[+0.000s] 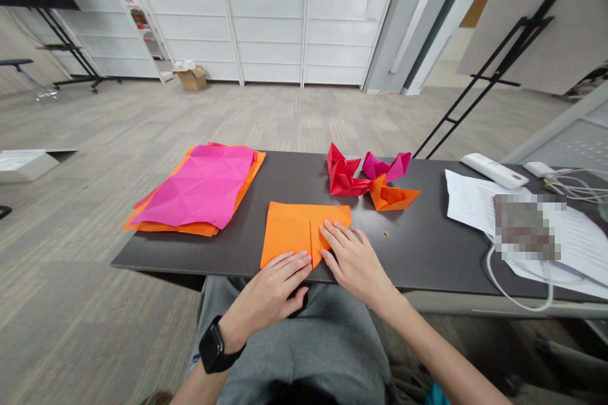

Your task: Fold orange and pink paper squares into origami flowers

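A folded sheet of orange paper (pixel 288 228) lies on the dark table near its front edge, with a flap turned in on its right part. My left hand (pixel 280 281) rests its outstretched fingers on the sheet's lower edge, thumb apart. Across the right flap lies my right hand (pixel 351 259), fingers spread and pressing flat on the paper. Behind it stand folded paper boats: a red one (pixel 346 177), a magenta one (pixel 387 168) and an orange one (pixel 393 195). A stack of creased sheets, magenta paper (pixel 199 180) on top, lies to the left.
The dark table (pixel 228 253) ends close to my lap. On its right lie printed papers (pixel 468 199), a white power strip (pixel 494 169), a white cable (pixel 494 275) and a blurred-out object (pixel 527 228). A cardboard box (pixel 191 78) stands on the floor beyond.
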`<state>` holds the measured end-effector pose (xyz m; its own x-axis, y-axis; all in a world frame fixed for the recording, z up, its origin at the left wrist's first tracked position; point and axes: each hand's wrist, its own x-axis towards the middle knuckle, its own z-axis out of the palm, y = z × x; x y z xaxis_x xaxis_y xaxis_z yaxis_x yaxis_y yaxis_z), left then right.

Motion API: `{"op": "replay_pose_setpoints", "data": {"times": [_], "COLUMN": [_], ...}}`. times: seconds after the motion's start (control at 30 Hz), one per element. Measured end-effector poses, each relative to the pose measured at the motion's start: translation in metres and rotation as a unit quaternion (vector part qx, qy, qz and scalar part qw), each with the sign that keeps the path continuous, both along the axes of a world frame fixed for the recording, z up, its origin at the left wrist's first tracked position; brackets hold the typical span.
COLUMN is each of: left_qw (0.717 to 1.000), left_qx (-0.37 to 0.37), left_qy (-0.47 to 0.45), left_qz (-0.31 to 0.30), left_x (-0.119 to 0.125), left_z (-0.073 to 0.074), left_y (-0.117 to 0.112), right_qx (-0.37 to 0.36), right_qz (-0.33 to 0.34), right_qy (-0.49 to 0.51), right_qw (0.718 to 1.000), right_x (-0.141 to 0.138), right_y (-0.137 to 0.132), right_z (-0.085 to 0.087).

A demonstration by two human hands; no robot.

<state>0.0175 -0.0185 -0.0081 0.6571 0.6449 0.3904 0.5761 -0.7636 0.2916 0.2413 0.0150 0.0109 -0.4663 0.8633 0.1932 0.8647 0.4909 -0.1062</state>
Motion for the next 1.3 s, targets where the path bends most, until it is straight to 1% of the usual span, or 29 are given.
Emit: {"op": "replay_pose_setpoints", "data": {"times": [0.2, 0.47, 0.77, 0.97, 1.17, 1.3], "left_qw": [1.0, 1.0, 1.0, 1.0, 1.0, 1.0], "left_qx": [-0.004, -0.006, 0.008, 0.0, -0.013, -0.018], "left_qy": [0.012, 0.023, 0.021, 0.019, 0.01, 0.007], "left_qz": [0.001, 0.0, 0.004, 0.002, 0.002, 0.01], "left_x": [0.0004, 0.0009, 0.0014, 0.0008, 0.0014, 0.0019], "left_z": [-0.0011, 0.0003, -0.0029, -0.0025, -0.0002, 0.0014], "left_y": [0.0012, 0.0014, 0.0009, 0.0014, 0.0008, -0.0004], "right_qx": [-0.011, -0.023, -0.022, -0.025, -0.016, -0.024], "right_qz": [0.001, -0.002, -0.004, -0.007, 0.014, 0.02], "right_qy": [-0.01, -0.018, -0.015, -0.003, -0.004, -0.005], "right_qw": [1.0, 1.0, 1.0, 1.0, 1.0, 1.0], "right_x": [0.0015, 0.0005, 0.0008, 0.0006, 0.0019, 0.0021], "right_y": [0.0004, 0.0005, -0.0008, 0.0014, 0.0044, 0.0039], "right_z": [-0.0045, -0.0049, -0.0069, -0.0068, -0.0071, -0.0052]}}
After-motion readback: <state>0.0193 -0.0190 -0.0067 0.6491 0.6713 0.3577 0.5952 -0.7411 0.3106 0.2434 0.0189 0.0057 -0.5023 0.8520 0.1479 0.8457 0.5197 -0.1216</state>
